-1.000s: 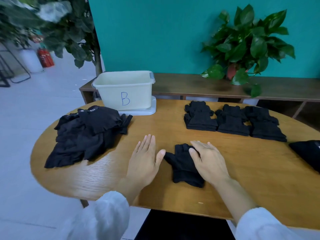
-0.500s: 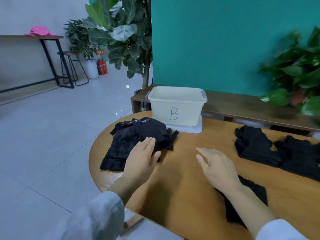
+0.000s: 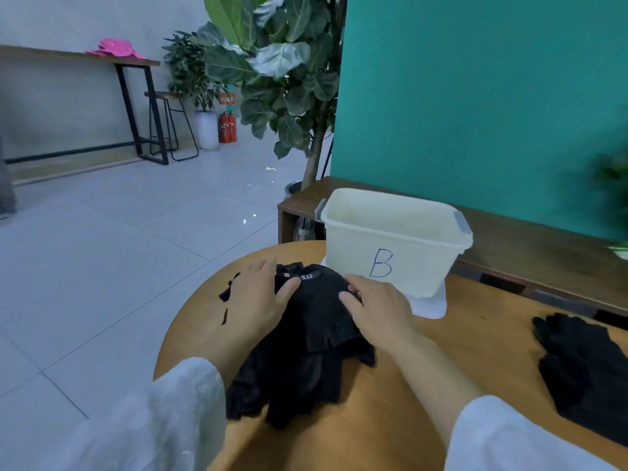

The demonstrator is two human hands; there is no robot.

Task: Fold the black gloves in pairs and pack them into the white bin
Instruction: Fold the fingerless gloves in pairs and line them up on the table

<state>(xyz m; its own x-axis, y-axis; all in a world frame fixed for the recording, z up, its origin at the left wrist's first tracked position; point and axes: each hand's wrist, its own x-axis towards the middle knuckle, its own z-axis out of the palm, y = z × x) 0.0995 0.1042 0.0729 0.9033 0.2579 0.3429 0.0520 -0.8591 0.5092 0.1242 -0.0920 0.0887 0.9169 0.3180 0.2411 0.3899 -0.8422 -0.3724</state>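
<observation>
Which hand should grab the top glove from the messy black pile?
Probably the left hand: its thumb lies on the top glove's cuff beside the tag in the loose black glove pile; the right hand rests at that glove's far edge.

Soft even indoor light, blurred right edge, wide-angle bending, faint floor glare
</observation>
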